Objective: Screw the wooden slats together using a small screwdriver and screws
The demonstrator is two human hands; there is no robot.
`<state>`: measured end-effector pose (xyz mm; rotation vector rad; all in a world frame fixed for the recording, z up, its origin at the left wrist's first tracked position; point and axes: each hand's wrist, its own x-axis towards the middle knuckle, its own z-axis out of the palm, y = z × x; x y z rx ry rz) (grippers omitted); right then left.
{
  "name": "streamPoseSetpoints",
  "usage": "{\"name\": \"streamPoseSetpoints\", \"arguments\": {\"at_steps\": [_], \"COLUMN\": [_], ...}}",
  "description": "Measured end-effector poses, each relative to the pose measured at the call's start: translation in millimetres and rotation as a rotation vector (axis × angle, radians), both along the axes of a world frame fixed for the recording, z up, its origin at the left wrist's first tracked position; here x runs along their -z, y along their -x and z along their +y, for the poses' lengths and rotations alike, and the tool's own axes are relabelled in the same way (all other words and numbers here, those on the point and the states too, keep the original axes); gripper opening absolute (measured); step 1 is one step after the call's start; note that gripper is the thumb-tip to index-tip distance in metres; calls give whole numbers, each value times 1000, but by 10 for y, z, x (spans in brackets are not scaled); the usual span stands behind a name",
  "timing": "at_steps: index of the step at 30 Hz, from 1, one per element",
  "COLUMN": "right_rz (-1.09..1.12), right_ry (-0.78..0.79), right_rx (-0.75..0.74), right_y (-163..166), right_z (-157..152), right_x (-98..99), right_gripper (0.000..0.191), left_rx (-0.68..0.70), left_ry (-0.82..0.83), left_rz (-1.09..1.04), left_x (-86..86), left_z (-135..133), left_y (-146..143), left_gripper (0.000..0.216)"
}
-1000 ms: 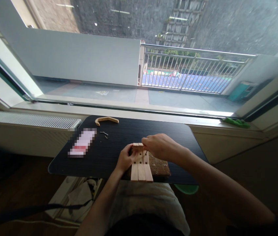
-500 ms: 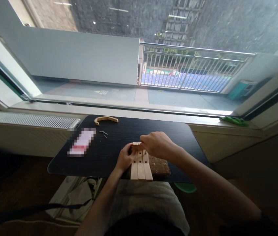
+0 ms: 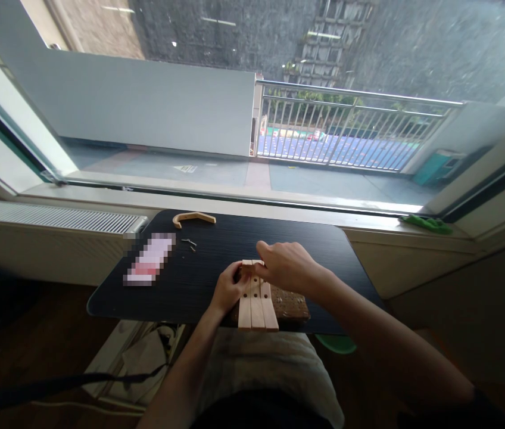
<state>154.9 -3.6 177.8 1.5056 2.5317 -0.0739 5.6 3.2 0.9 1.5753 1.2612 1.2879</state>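
Observation:
Three pale wooden slats (image 3: 256, 304) with drilled holes lie side by side on a brown cork-like block (image 3: 290, 305) at the near edge of a small black table (image 3: 181, 286). My left hand (image 3: 229, 288) grips the left side of the slats, fingers curled against them. My right hand (image 3: 286, 266) rests over their far end, fingers pinched together at the top; what it pinches is hidden.
A curved wooden piece (image 3: 192, 218) lies at the table's far edge. Small metal screws (image 3: 189, 243) and a blurred pink-white packet (image 3: 149, 266) sit on the left. A radiator (image 3: 51, 217) and window sill lie behind; a green cloth (image 3: 429, 223) rests on the sill.
My right hand shifted slightly over the far end of the slats. My left hand and the slats stayed in place.

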Motion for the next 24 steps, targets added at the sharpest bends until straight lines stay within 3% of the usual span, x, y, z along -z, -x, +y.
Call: {"name": "streamPoseSetpoints", "arguments": {"at_steps": [5,12,17,24], "right_rz": [51,187,102,156], "right_ry": [-45,45,62,51], "right_rx": [-82,-314,-317,-352], "right_y": [-85,-256,-248,-212], "right_z": [-21,41,68,54], "right_x": [29,108,61,63], "right_gripper": [19,24,24,23], "left_rx": [-6,4,-9,11], "left_ry": [13,16,14,38], "left_rz": [-3,-11,-12,2], "left_x": [30,14,-7,4], "left_z": [7,4,-1,-4], "left_y": [6,4,1,12], "left_gripper": [21,22,21,20]}}
